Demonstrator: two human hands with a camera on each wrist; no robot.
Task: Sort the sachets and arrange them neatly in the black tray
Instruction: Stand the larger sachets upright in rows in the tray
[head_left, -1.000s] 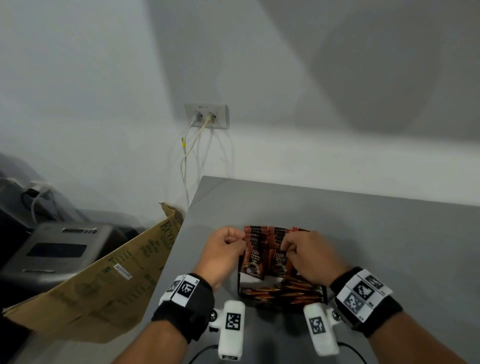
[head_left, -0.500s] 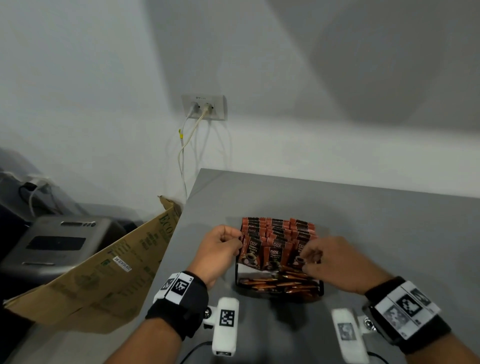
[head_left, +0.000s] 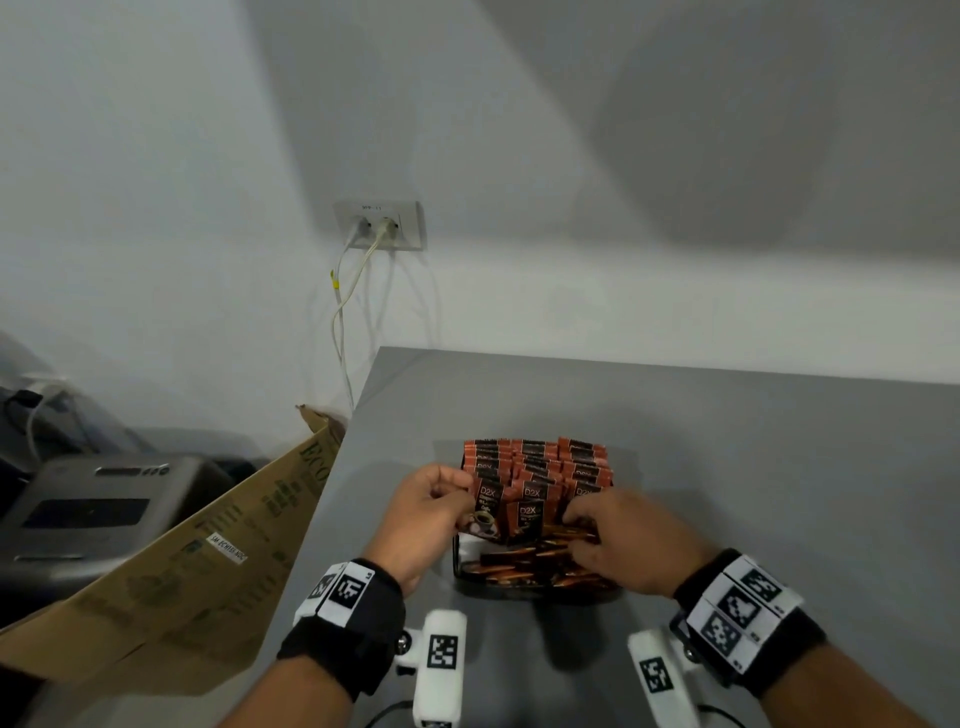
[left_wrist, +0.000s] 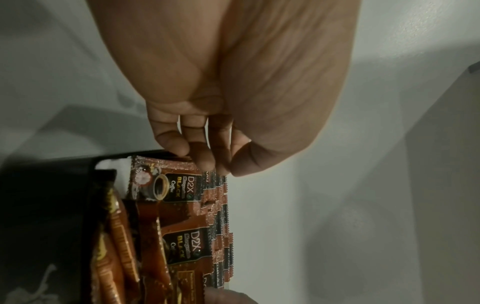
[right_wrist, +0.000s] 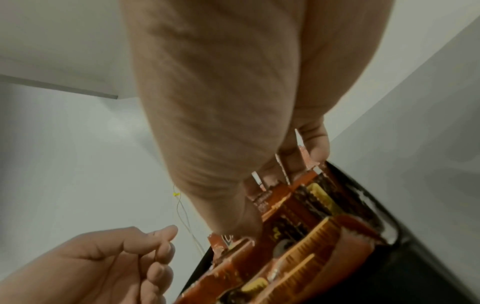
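A black tray (head_left: 519, 591) sits on the grey table (head_left: 753, 467) near me. Its back part holds upright rows of red-brown D2X coffee sachets (head_left: 535, 467); orange stick sachets (head_left: 524, 564) lie flat in the front part. My left hand (head_left: 462, 493) is at the tray's left side, fingers and thumb pinching the top edges of the left row (left_wrist: 213, 185). My right hand (head_left: 576, 519) is at the right row, with sachets (right_wrist: 303, 156) standing between its curled fingers and the thumb on the front one. The tray bottom is mostly hidden.
The table's left edge runs just left of my left hand. A brown cardboard box (head_left: 208, 545) leans beside that edge, with a grey printer (head_left: 88, 509) behind it. A wall socket (head_left: 379, 226) with hanging cables is on the back wall.
My right hand moved from the middle rows out to the right and now grips the right row. The left hand stayed at the left row.
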